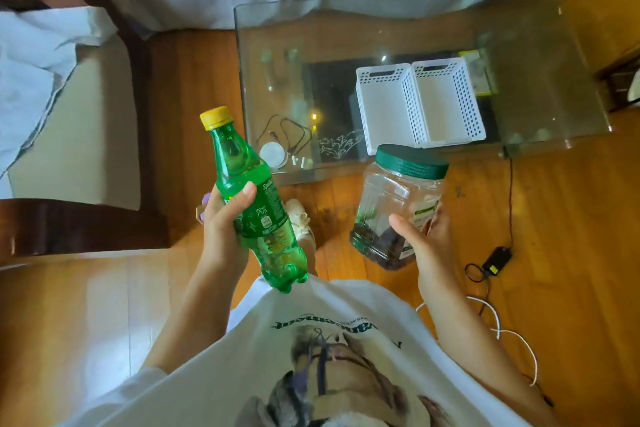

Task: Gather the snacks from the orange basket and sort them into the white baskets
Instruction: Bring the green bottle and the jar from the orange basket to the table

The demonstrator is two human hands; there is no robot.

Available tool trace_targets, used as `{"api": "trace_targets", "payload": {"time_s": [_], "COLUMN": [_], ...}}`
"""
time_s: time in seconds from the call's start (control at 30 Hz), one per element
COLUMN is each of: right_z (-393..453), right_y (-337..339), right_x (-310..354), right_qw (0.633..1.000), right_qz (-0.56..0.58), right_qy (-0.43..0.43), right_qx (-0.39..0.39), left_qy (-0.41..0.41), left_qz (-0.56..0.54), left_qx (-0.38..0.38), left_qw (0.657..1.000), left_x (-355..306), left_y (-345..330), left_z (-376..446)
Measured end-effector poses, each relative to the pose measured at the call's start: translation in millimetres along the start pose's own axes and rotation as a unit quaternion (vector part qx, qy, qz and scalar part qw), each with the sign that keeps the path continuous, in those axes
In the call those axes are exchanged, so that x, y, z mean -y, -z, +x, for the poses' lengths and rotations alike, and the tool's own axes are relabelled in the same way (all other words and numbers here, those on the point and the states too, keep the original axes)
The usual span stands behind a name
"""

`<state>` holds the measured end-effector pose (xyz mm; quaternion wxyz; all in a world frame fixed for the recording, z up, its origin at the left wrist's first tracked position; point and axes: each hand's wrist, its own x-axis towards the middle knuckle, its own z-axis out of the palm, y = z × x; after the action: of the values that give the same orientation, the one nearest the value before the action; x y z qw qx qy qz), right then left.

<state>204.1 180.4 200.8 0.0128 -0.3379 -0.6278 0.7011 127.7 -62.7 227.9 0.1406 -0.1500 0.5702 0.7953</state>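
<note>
Glass desk point(519, 28) upper right carries two empty white baskets point(420, 102) | your left hand point(221, 229) fingers wrap the green bottle point(252, 198), your right hand point(427, 246) fingers cup the jar point(394, 204) | risk: tilted jar slips from your one-handed hold, knocks the glass edge.

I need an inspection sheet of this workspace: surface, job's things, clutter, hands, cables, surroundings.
Surface: glass table, on wooden floor.
Job's things: two white baskets side by side on the table, both empty; green bottle; clear jar with green lid, dark contents at bottom. Orange basket: nothing seen.
Clutter: round white disc on the table.
Hands: left hand grips the bottle; right hand holds the jar.
Cables: black cord and adapter, white cable on floor.
Surroundings: covered seat at left.
</note>
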Motion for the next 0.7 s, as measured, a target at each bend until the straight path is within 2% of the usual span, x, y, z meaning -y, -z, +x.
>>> {"api": "trace_targets", "payload": {"time_s": [0.27,0.37,0.53,0.7], "right_z": [118,157,225,298], "right_y": [-63,-83,-111,-136], "right_x": [47,52,37,6], "right_qw": [0.999,0.999,0.997,0.993], "right_qz": [-0.025,-0.032,-0.064,-0.094], "right_qy": [-0.026,-0.030,-0.022,-0.060], "right_qx": [0.011,0.015,0.031,0.039], "left_qy": [0.017,0.026,0.043,0.029], "left_qz": [0.044,0.067,0.142,0.243], "left_qx": [-0.004,-0.028,-0.045,-0.076], "left_qw": [0.999,0.997,0.988,0.967], "left_x": [-46,-49,-31,11], "left_y": [-17,-21,-23,-23], "left_z": [121,164,235,309]}}
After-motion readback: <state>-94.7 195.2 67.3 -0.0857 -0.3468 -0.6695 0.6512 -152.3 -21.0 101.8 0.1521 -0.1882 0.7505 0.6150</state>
